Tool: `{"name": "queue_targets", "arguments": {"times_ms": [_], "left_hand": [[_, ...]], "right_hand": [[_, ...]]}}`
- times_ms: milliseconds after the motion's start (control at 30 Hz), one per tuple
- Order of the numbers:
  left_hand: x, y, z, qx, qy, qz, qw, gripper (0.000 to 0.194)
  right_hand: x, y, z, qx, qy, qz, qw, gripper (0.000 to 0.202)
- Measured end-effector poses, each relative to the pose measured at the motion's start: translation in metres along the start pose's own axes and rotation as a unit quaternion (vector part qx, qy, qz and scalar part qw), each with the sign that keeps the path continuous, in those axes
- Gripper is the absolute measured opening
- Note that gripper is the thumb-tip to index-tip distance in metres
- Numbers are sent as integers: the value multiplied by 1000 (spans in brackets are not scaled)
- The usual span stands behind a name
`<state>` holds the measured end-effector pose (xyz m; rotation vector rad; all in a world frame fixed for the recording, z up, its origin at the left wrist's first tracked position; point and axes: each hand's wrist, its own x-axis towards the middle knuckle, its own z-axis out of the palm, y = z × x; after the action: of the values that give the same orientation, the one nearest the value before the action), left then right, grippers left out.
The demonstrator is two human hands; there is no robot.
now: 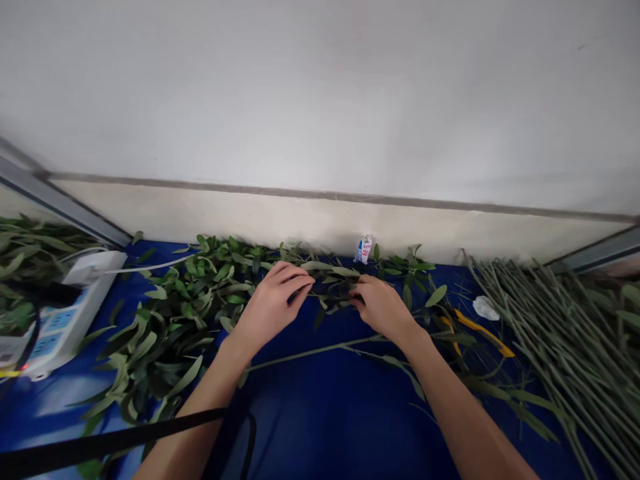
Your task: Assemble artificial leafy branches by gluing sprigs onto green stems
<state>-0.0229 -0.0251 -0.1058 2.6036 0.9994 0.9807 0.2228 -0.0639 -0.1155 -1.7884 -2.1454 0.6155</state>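
My left hand (275, 298) is closed in a pinch at the left end of a leafy green sprig (334, 270). My right hand (384, 305) has its fingers curled round the sprig's other end, and the fingertips are partly hidden among leaves. Below both hands a thin green stem (310, 351) lies across the blue surface (320, 413). A heap of cut leafy sprigs (155, 347) spreads to the left of my left hand. Right of my right hand lies a yellow-handled cutting tool (483, 333), half covered by leaves and thin stems.
A bundle of long bare stems (555, 333) lies at the right beside a crumpled white scrap (485, 308). A white power strip (75, 313) with cords stands at the left. A small printed packet (364, 250) leans near the pale wall (300, 217). A black strap (125, 433) crosses the lower left.
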Motion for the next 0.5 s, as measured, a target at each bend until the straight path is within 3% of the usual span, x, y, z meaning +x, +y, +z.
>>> {"name": "queue_targets", "arguments": {"times_ms": [100,200,300,400,500], "left_hand": [[-27,13,-2,-24,150,-81,985,15],[-48,20,-1,-44,192,-149,969,12],[-53,24,0,-96,183,-205,957,5],[-41,28,5,-206,109,-253,939,11],[-22,34,18,-332,60,-302,891,24]], "right_hand": [[1,3,1,21,15,5,1000,19],[1,5,-1,55,37,12,998,25],[1,3,-5,93,53,3,994,23],[-2,-2,-9,135,61,-24,989,21],[-7,-8,-14,163,58,-53,984,21]]}}
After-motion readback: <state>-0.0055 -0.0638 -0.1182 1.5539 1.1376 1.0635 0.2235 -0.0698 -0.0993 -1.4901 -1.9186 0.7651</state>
